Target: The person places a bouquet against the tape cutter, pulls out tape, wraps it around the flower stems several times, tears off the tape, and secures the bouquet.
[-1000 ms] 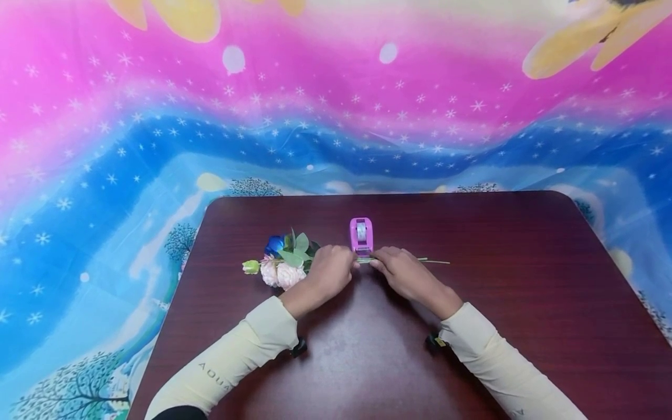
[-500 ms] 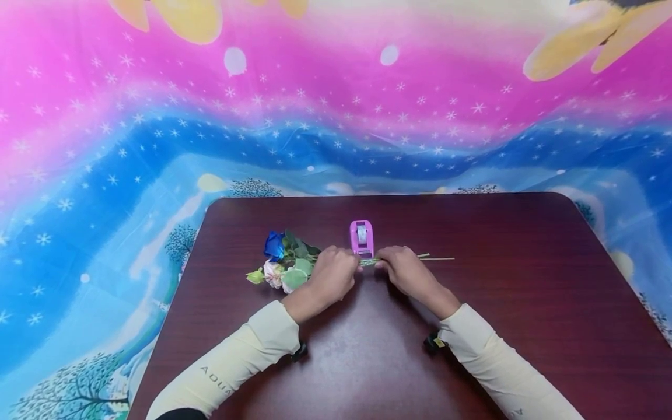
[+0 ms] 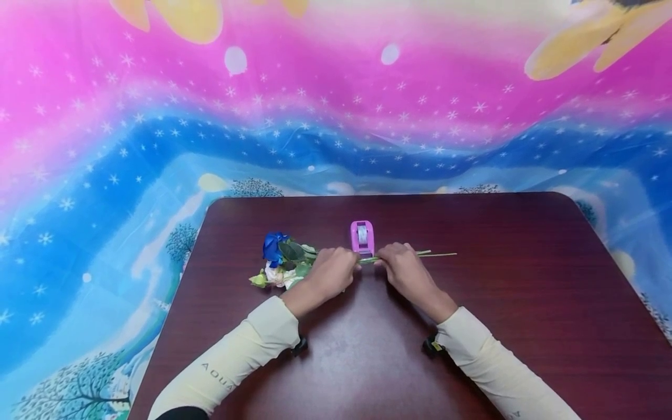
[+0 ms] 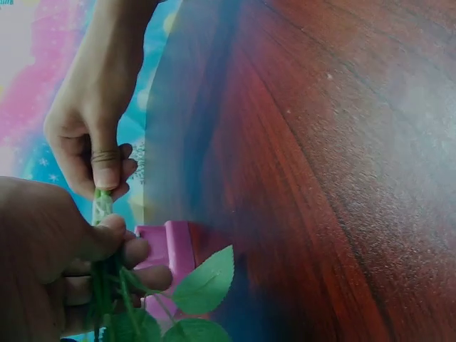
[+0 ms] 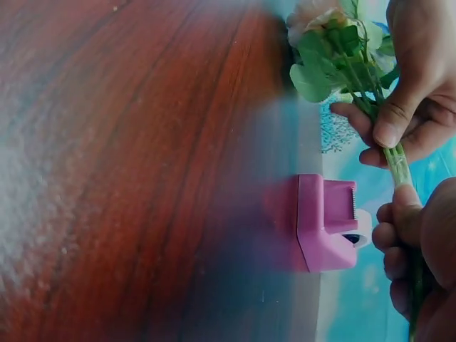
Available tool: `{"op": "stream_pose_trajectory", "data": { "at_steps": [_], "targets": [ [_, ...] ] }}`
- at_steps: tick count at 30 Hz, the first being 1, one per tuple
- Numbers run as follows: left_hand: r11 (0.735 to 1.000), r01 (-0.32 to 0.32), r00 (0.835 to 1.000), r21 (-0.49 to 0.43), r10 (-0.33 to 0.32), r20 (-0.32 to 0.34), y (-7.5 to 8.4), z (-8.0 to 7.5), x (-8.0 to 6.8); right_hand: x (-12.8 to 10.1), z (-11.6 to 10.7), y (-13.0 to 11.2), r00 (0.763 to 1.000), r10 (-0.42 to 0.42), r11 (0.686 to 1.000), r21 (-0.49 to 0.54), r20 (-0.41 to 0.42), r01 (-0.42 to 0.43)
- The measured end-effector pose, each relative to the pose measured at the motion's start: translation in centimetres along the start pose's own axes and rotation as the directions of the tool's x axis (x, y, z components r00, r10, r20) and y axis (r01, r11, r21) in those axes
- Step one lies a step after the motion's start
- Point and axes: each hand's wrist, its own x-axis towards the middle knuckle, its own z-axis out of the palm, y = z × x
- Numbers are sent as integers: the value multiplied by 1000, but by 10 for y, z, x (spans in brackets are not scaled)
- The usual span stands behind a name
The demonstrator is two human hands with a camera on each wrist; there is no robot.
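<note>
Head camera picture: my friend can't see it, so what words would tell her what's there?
Two hands, the left hand and the right hand, pinch a bunch of flower stems between them over a dark red table. A pink tape dispenser stands just behind; a blue flower and pale flowers point left.

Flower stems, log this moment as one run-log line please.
left hand: grips flower stems | right hand: pinches stems | pink tape dispenser: just behind hands | blooms: left, on table
</note>
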Motion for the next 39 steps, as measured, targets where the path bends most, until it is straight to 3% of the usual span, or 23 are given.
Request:
{"op": "stream_pose_trajectory", "data": {
  "at_steps": [5, 12, 18, 23, 26, 30, 34, 39],
  "targets": [
    [999, -2, 999, 45, 4, -48, -1, 5, -3, 0, -2, -3, 997, 32, 999, -6, 76, -32],
    [987, -40, 991, 154, 59, -117, 1, 6, -6, 5, -7, -7, 968, 129, 991, 19, 214, -136],
    [962, -67, 979, 263, 114, -169, 1, 7, -7, 10, -9, -4, 967, 87, 996, 16, 239, -93],
    [944, -78, 971, 320, 144, -190, 2, 9, -10, 14, -10, -1, 981, 34, 999, 3, 190, -36],
    [962, -69, 980, 266, 115, -161, 3, 8, -9, 14, -9, 1, 991, -7, 1000, -13, 136, 9],
    [998, -3, 997, 65, 8, -72, 3, 1, -2, 12, -6, 3, 997, -47, 998, -32, 68, 49],
    [994, 75, 997, -85, -74, 15, 0, -9, 5, 10, -2, 3, 998, -63, 997, -39, -9, 62],
    [987, 100, 990, -124, -86, 114, -4, -14, 9, 7, 4, 6, 990, -120, 991, -67, -80, 114]
  ]
}}
